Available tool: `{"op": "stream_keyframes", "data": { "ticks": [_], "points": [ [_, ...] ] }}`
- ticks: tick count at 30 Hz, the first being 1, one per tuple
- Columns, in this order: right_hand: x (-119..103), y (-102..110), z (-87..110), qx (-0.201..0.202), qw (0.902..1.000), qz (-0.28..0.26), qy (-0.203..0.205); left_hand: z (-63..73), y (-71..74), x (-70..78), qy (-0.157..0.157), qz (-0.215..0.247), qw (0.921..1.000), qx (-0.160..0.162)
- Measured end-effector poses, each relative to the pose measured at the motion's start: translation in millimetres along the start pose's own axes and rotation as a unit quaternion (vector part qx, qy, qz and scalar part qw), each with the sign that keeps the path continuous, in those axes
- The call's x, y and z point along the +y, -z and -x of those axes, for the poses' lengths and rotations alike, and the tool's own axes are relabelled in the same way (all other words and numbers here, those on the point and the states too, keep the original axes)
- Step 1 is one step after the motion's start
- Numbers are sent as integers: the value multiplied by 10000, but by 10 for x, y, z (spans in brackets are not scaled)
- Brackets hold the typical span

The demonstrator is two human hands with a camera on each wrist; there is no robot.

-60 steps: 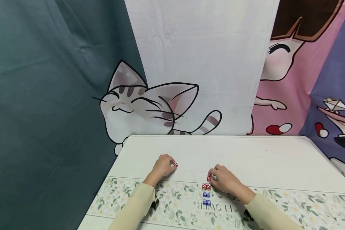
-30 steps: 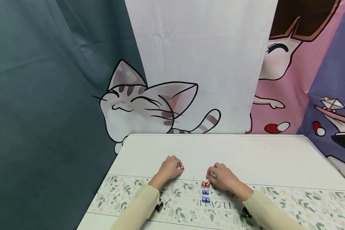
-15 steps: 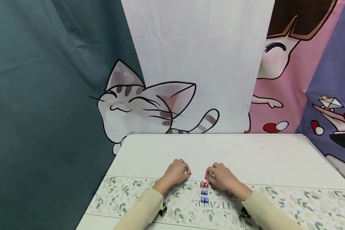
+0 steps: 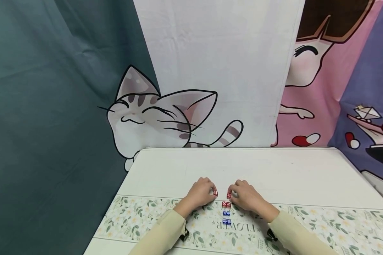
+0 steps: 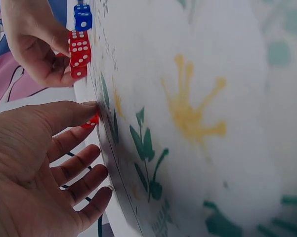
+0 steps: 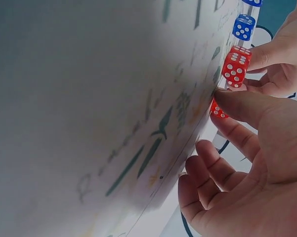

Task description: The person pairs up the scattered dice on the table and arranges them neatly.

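Note:
My left hand (image 4: 201, 193) pinches a red die (image 4: 215, 193) between thumb and index finger, its other fingers spread in the left wrist view. Facing it, my right hand (image 4: 247, 196) pinches another red die (image 4: 228, 195) the same way. A narrow gap separates these two dice in the head view. Just nearer to me, a pair of red dice (image 4: 226, 204) sits side by side on the table. Two blue pairs follow in the same column, the farther blue dice (image 4: 226, 213) and the nearer blue dice (image 4: 226, 221).
The white table (image 4: 274, 170) carries a floral printed band (image 4: 137, 216) with mirrored FLOWER lettering (image 4: 237, 227). Behind the table hangs a cloth backdrop (image 4: 236, 71) with a cartoon cat. Dark wrist devices show at both sleeves (image 4: 166, 230).
My left hand has moved right and slightly toward me with its red die, closing in on the right hand's die. The right hand has stayed nearly in place; the paired dice have not moved.

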State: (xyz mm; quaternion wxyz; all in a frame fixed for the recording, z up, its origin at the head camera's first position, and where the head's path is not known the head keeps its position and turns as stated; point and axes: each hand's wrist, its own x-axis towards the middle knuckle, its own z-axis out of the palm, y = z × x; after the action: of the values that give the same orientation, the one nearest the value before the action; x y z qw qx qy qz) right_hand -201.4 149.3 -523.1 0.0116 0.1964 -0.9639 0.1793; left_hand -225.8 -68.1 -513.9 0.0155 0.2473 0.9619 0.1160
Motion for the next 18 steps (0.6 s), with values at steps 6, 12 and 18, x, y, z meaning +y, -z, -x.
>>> {"op": "stream_keyframes", "data": {
  "ticks": [6, 12, 18],
  "points": [
    [-22, 20, -2, 63, 9999, -6, 80, -5, 4, 70, -68, 17, 10000, -9],
    [-44, 34, -1, 57, 9999, -9, 103, -39, -16, 129, -74, -4, 10000, -50],
    [-51, 31, -10, 40, 10000, -38, 49, -62, -53, 178, -109, -83, 9999, -45]
  ]
}}
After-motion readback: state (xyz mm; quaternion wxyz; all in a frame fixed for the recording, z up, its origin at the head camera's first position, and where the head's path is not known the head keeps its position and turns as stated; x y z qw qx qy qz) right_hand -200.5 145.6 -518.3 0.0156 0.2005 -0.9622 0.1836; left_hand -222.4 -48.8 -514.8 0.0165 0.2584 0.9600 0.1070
